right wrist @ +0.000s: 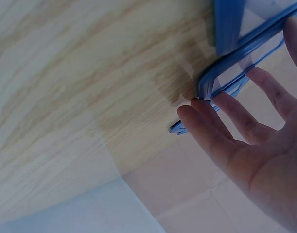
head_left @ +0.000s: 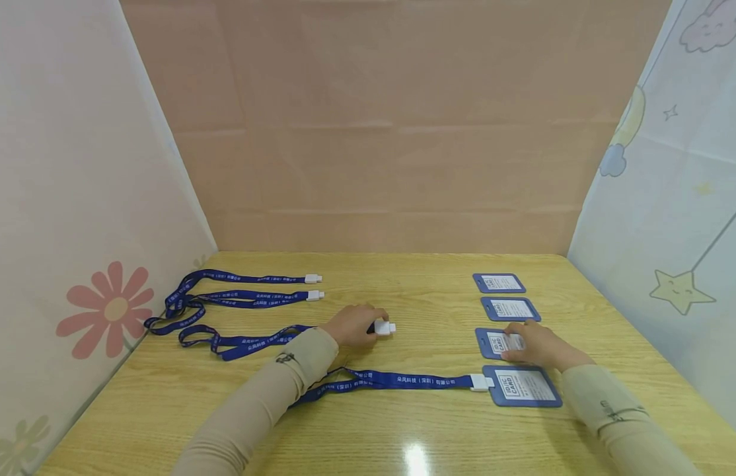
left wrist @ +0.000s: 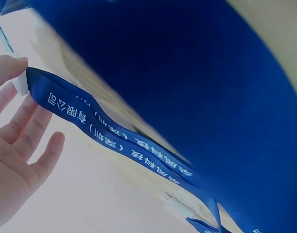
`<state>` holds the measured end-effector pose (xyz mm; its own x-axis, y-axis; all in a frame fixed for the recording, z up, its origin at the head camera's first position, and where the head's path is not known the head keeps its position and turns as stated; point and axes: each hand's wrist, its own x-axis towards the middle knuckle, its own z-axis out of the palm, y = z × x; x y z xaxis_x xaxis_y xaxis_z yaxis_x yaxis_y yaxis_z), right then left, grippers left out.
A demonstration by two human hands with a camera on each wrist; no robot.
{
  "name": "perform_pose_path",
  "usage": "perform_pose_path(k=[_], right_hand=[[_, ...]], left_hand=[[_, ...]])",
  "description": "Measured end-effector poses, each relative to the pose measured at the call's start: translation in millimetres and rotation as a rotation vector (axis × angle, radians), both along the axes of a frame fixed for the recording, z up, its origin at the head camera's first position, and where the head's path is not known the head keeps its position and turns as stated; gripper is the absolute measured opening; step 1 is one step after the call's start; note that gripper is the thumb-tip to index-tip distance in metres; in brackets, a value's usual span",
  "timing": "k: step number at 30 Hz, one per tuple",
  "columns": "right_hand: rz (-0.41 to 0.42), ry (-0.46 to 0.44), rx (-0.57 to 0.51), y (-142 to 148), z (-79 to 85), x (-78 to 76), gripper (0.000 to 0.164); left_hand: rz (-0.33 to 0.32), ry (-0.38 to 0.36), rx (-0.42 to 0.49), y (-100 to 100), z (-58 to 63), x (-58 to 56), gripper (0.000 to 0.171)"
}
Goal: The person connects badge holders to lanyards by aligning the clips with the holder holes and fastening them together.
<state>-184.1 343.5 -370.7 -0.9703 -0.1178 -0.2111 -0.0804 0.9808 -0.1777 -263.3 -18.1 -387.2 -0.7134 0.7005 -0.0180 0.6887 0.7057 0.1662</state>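
Note:
My left hand [head_left: 357, 325] pinches the white plastic clip [head_left: 382, 327] of a blue lanyard between thumb and fingers; the strap, printed in white, trails back to the left. In the left wrist view, thumb and fingertips meet on that clip [left wrist: 20, 83], and the doubled strap [left wrist: 109, 128] runs off below it. At the right, my right hand [head_left: 540, 345] holds a blue ID card holder [head_left: 489, 344] by its edges, covering its right part. Just in front lies another card holder [head_left: 527, 385], its slotted end at the white clip [head_left: 479, 382] of a second lanyard [head_left: 415, 380].
Two more card holders [head_left: 499, 283] lie behind the held one. At the back left are two lanyards [head_left: 279, 279] with their white clips pointing right and straps bunched up. Patterned cloth walls [head_left: 106, 165] stand left and right of the wooden table [head_left: 404, 430], a plain tan one behind.

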Motion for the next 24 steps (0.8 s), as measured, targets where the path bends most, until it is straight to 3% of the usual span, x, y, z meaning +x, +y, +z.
perform_pose_path(k=[24], right_hand=[[-0.009, -0.003, 0.002, -0.4, 0.4, 0.2, 0.064]], left_hand=[[-0.034, 0.024, -0.036, 9.1, 3.2, 5.0, 0.036]])
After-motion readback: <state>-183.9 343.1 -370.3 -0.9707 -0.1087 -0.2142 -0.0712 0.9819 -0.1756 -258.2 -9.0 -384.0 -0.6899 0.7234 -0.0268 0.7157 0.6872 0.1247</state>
